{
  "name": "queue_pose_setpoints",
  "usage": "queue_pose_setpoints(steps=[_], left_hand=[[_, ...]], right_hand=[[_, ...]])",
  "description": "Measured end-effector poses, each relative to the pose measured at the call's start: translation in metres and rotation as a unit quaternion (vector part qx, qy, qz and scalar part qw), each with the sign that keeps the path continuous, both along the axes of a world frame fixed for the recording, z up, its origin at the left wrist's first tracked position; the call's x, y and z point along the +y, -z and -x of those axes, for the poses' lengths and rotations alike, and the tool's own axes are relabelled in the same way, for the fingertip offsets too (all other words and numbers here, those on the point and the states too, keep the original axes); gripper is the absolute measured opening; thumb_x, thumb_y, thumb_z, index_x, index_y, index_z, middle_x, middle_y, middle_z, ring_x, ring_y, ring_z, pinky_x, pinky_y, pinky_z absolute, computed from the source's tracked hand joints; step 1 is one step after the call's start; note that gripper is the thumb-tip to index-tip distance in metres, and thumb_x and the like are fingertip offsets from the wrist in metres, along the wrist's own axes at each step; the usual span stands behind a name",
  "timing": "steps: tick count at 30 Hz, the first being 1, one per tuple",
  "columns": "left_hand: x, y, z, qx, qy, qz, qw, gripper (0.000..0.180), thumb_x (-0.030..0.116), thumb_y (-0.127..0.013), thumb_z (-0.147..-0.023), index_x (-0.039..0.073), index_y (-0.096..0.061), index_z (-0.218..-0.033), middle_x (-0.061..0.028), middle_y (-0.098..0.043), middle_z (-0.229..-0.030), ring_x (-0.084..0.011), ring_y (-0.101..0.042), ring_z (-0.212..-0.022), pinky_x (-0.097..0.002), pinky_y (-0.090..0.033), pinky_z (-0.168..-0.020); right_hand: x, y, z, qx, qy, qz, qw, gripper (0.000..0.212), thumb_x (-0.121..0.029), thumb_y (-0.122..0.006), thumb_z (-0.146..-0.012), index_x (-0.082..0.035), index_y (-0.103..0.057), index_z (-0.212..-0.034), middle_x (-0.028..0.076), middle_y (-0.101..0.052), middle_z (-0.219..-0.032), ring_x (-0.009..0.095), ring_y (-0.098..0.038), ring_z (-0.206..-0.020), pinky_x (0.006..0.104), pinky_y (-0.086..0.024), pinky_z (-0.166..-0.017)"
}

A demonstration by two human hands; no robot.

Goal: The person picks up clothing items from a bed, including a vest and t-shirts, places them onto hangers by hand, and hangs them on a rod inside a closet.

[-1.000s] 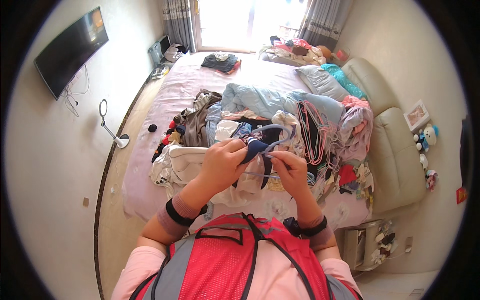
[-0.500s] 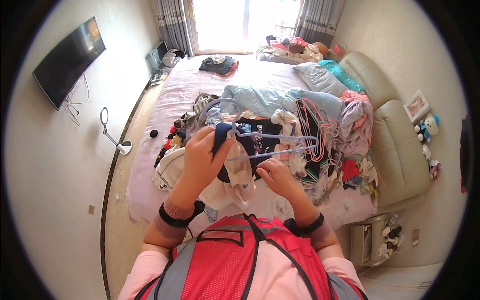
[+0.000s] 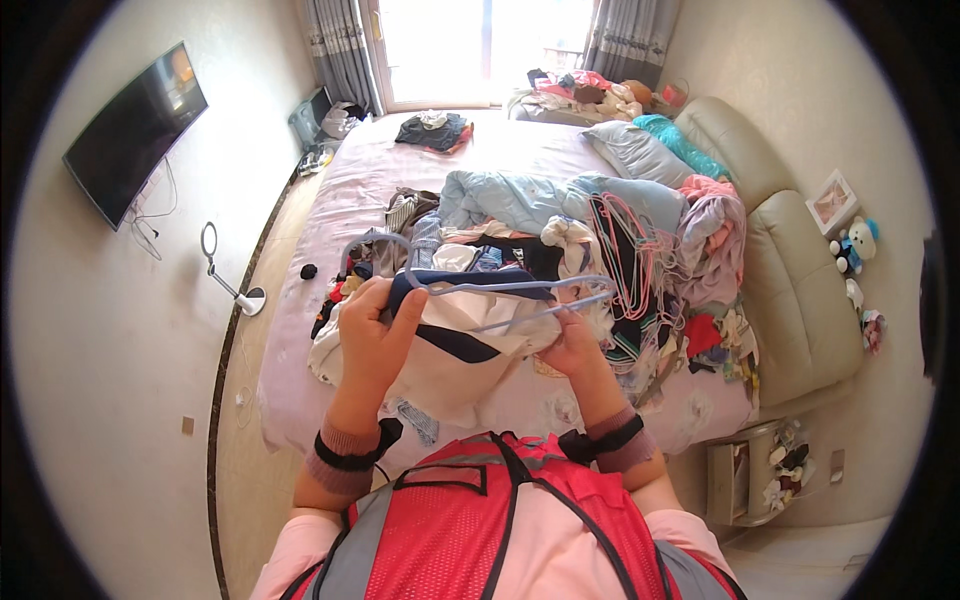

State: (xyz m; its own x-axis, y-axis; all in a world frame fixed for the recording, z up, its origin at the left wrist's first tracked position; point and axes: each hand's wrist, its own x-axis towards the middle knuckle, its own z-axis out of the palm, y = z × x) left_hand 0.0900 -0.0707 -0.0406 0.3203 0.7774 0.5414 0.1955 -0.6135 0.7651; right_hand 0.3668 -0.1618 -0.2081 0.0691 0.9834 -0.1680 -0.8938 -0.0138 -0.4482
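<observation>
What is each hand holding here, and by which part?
The left hand grips the pale blue hanger near its hook end, over the white and navy garment. The right hand holds the garment's other side.

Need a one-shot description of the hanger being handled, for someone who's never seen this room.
Start at the big bed with the pinkish sheet, heaped with clothes. Just in front of the heap, the left hand and right hand hold a white and navy garment. The hanger is the pale lavender wire one on it, single and in the hands, unlike the pink bundle of hangers lying on the heap.
</observation>
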Motion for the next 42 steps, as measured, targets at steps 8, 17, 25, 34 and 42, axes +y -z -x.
queue_pose_setpoints(steps=[8, 17, 25, 34, 42], left_hand=[[0.007, 0.024, 0.006, -0.064, 0.002, 0.108, 0.992, 0.032, 0.023, -0.071, -0.088, 0.0, -0.057, -0.07, 0.004, -0.043, -0.058, -0.0052, -0.037, -0.056, -0.0262, -0.028, -0.049], [0.016, 0.045, 0.009, -0.096, -0.061, 0.089, 0.99, 0.034, 0.016, -0.07, -0.088, 0.002, -0.051, -0.064, 0.0056, -0.043, -0.058, -0.0029, -0.034, -0.057, -0.0248, -0.026, -0.048], [0.021, 0.05, 0.019, -0.081, -0.053, 0.134, 0.986, 0.017, 0.01, -0.062, -0.089, -0.004, -0.065, -0.082, 0.0022, -0.059, -0.07, -0.0045, -0.047, -0.063, -0.0239, -0.037, -0.055], [0.021, 0.048, 0.018, -0.103, -0.064, 0.074, 0.99, 0.027, 0.007, -0.067, -0.082, 0.001, -0.05, -0.063, 0.0041, -0.044, -0.057, -0.0038, -0.035, -0.054, -0.0248, -0.028, -0.047], [0.016, 0.042, 0.021, 0.006, -0.08, -0.003, 0.997, 0.026, 0.009, -0.071, -0.075, -0.001, -0.049, -0.065, -0.0102, -0.046, -0.059, -0.0211, -0.043, -0.051, -0.0332, -0.036, -0.05]], right_hand=[[-0.013, -0.024, -0.012, 0.029, 0.105, 0.017, 0.994, 0.024, -0.021, -0.051, -0.096, -0.008, -0.06, -0.113, 0.011, -0.066, -0.116, 0.028, -0.063, -0.109, 0.0472, -0.047, -0.099], [-0.032, -0.028, -0.014, 0.062, 0.103, -0.039, 0.992, 0.024, -0.026, -0.055, -0.096, -0.009, -0.061, -0.111, 0.009, -0.07, -0.106, 0.025, -0.067, -0.1, 0.0452, -0.048, -0.096], [-0.047, -0.077, 0.001, 0.046, 0.056, -0.052, 0.996, 0.026, -0.027, -0.056, -0.097, -0.012, -0.059, -0.118, 0.003, -0.068, -0.11, 0.02, -0.063, -0.105, 0.0406, -0.048, -0.096], [-0.049, -0.068, -0.008, 0.026, 0.044, -0.025, 0.998, 0.037, -0.025, -0.057, -0.096, -0.005, -0.054, -0.127, 0.01, -0.063, -0.122, 0.025, -0.059, -0.114, 0.0444, -0.045, -0.1], [-0.044, -0.052, -0.02, -0.076, 0.089, -0.028, 0.993, 0.037, -0.017, -0.059, -0.094, 0.002, -0.055, -0.126, 0.015, -0.064, -0.12, 0.024, -0.061, -0.112, 0.0398, -0.045, -0.099]])
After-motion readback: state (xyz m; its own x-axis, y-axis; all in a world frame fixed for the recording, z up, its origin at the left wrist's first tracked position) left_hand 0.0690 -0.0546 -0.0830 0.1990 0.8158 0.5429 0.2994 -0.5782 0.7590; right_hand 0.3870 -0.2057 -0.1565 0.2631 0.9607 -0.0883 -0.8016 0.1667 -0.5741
